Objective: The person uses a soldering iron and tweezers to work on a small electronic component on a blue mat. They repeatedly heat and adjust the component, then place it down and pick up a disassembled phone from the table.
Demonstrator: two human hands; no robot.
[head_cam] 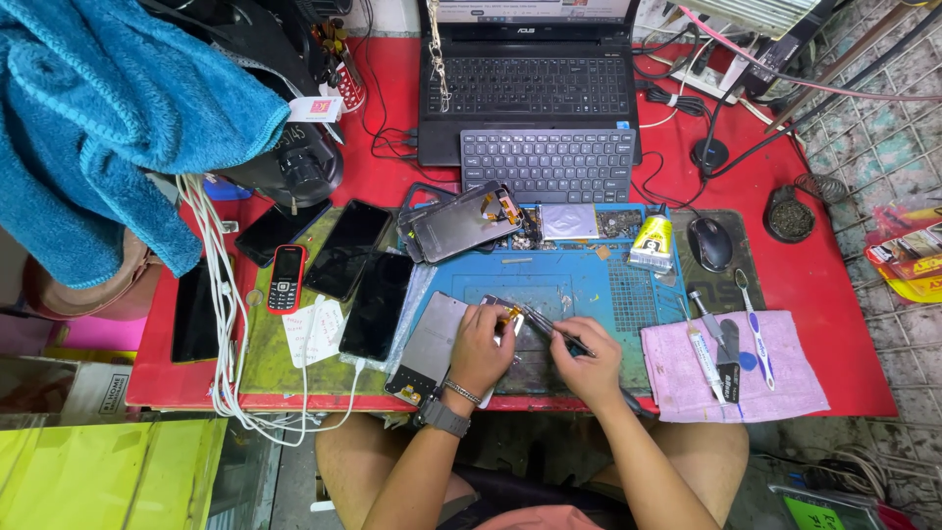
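My left hand (481, 345) rests on an opened phone (439, 344) lying on the blue work mat (589, 285), its fingers pinching a small part at the phone's upper edge. My right hand (587, 363) holds thin metal tweezers (546, 326) whose tips reach toward that same spot beside my left fingers. A watch and a bracelet sit on my left wrist.
A laptop (528, 83) and small keyboard (548, 164) stand behind the mat. Several phones (348, 250) lie at the left, with a red keypad phone (286, 279) and white cables (221, 324). A glue tube (651, 242), a mouse (709, 242) and a pink cloth (731, 368) with tools lie at the right.
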